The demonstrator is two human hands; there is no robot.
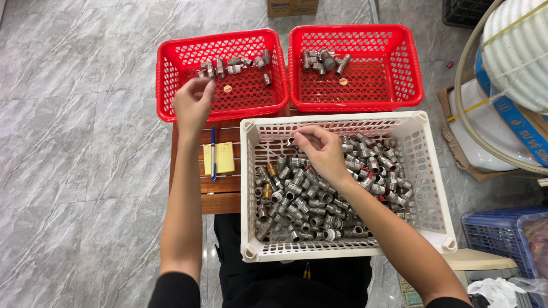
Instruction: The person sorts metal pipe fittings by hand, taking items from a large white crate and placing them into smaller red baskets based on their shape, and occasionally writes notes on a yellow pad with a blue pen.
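A white plastic crate in front of me holds several grey metal pipe fittings, a few of them brass. My right hand reaches into it, and its fingertips pinch a small metal fitting near the crate's far wall. My left hand hovers over the front rim of the left red basket, fingers curled downward; whether it holds anything is hidden. That basket holds several fittings along its far side. The right red basket has a small cluster of fittings.
The baskets rest on a wooden stool with a yellow notepad and a blue pen. A coil of white hose stands at the right, a blue crate at the lower right, and a cardboard box at the top. The floor is grey marble tile.
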